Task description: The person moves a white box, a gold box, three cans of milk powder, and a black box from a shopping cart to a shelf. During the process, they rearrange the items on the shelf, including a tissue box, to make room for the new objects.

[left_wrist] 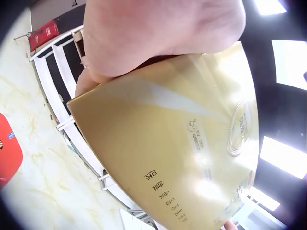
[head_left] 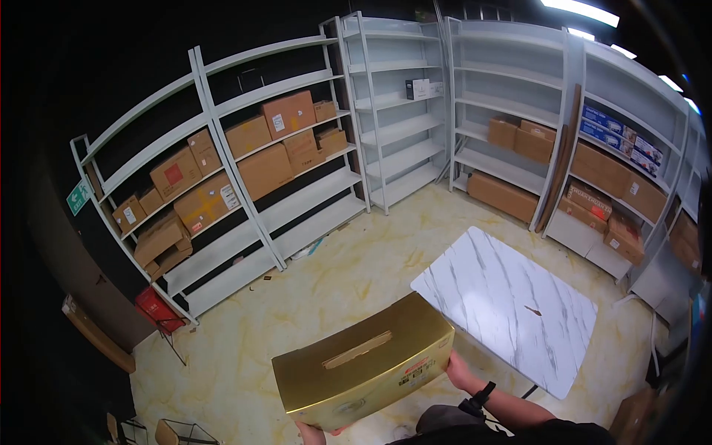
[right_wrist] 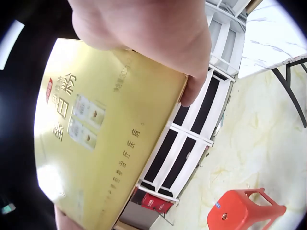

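A gold cardboard gift box (head_left: 363, 363) with printed characters is held up in front of the body, between both hands. Its top carries a long torn strip of bare brown cardboard. My left hand (head_left: 311, 434) grips the near left end from below, mostly hidden by the box in the head view. In the left wrist view that hand (left_wrist: 158, 33) lies along the box's edge. At the other end, my right hand (head_left: 461, 371) holds the right side. The right wrist view shows its thumb or finger (right_wrist: 193, 91) bent over the box's edge.
A white marble-patterned table (head_left: 512, 304) stands just beyond the box to the right, a small brown mark on its top. White shelving (head_left: 400, 133) with cardboard cartons (head_left: 267, 170) lines the walls. A red stool (right_wrist: 240, 211) and a red folding chair (head_left: 158, 308) stand on the floor.
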`<state>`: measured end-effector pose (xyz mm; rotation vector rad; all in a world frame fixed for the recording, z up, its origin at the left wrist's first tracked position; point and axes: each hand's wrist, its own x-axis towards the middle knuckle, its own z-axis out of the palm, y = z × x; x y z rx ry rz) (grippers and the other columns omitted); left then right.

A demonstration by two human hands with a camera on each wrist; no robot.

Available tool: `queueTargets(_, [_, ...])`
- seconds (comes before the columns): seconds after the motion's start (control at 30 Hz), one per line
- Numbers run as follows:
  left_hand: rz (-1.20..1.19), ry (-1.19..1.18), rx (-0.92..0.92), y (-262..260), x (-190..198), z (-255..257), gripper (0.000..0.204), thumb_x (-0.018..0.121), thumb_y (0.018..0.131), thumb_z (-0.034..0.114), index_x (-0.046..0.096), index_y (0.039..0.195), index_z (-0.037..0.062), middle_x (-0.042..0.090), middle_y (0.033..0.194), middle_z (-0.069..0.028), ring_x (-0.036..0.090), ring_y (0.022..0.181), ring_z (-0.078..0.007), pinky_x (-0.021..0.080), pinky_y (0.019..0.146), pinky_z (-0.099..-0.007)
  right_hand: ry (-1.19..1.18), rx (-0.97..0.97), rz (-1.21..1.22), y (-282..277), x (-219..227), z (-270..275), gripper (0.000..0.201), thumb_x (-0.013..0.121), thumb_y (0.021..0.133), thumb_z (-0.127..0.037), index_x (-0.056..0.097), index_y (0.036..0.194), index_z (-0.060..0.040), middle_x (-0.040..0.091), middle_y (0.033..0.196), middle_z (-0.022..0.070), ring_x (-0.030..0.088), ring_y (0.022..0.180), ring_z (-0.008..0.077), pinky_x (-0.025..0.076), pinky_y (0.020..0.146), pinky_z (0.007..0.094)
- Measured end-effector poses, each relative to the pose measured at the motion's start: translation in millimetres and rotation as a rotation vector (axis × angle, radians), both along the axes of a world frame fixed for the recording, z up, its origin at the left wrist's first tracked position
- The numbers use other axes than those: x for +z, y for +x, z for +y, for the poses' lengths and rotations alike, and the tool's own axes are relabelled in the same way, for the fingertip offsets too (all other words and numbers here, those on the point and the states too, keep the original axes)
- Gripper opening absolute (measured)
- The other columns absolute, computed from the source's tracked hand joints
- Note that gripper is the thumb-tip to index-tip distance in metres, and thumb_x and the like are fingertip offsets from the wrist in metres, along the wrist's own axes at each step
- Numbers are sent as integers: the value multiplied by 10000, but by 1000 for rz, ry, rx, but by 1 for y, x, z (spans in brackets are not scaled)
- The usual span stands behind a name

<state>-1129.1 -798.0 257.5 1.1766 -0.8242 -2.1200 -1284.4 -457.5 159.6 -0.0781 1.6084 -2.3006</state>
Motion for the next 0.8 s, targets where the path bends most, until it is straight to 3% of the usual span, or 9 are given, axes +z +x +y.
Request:
queueTargets(0.03, [-19, 7, -2, -13, 33, 4, 386, 592, 960, 356, 733, 1022, 2, 719, 988, -163, 653, 943, -267, 490, 827, -425, 42, -42, -30, -15, -1, -5, 423, 303, 1075, -251, 460, 1390, -16, 540, 1388, 84, 490, 1284, 197, 340, 1135, 377])
queueTargets(0.07, [-24, 4, -10, -36, -24, -36, 386, 592, 960, 356, 733, 1022, 2, 719, 988, -163, 653, 943, -267, 490, 827, -425, 39, -49, -35, -30, -3, -10, 423, 303, 1075, -251, 460, 1390, -16, 540, 1388, 84, 490, 1284, 197, 340, 1135, 377])
queueTargets(0.13, [313, -469, -506, -76, -145, -82, 632, 252, 1050, 545, 362, 1488, 103, 481, 1452, -108, 481, 1321, -243, 396, 1096, -399, 94, -66, 27, -56, -2, -16, 439, 296, 1074, -273, 455, 1400, -26, 536, 1396, 87, 495, 1284, 205, 348, 1129, 389])
queueTargets(0.2, [251, -300, -585, -119, -170, -99, 658, 203, 1042, 584, 358, 1492, 129, 468, 1464, -79, 440, 1353, -225, 372, 1109, -387, -10, -113, -17, -95, -20, -24, 442, 300, 1071, -278, 455, 1402, -30, 536, 1396, 91, 496, 1285, 212, 357, 1122, 393])
queueTargets(0.37, [-49, -264, -646, -234, -168, -120, 596, 249, 1055, 519, 388, 1471, 115, 486, 1445, -72, 467, 1317, -211, 392, 1082, -373, -113, -188, -66, -207, -43, -47, 437, 317, 1064, -279, 464, 1394, -32, 538, 1393, 104, 500, 1284, 223, 380, 1103, 403])
queueTargets(0.5, [109, -323, -603, -349, -97, -117, 556, 305, 1056, 431, 407, 1448, 49, 491, 1432, -92, 486, 1284, -214, 384, 1073, -366, -58, -168, -18, -316, -23, -68, 439, 321, 1060, -280, 468, 1386, -25, 553, 1374, 106, 516, 1264, 218, 390, 1089, 398])
queueTargets(0.6, [91, -517, -678, -410, -100, -145, 553, 307, 1056, 416, 411, 1440, 31, 494, 1424, -87, 480, 1289, -204, 370, 1089, -367, -45, -83, -2, -402, -27, -85, 444, 315, 1060, -284, 473, 1381, -21, 563, 1364, 106, 524, 1254, 217, 391, 1085, 392])
queueTargets(0.73, [55, -517, -626, -491, -93, -160, 544, 309, 1057, 403, 413, 1435, 26, 509, 1403, -86, 478, 1289, -200, 371, 1089, -370, -101, -179, -45, -499, -19, -113, 455, 301, 1055, -293, 567, 1278, 2, 645, 1215, 86, 585, 1112, 183, 422, 1017, 338])
queueTargets(0.8, [45, -455, -661, -538, -82, -166, 545, 301, 1058, 400, 412, 1434, 22, 505, 1404, -91, 460, 1304, -205, 359, 1096, -368, -67, -143, -17, -544, -34, -116, 467, 293, 1062, -318, 537, 1316, -11, 620, 1269, 86, 573, 1137, 178, 419, 1024, 343])
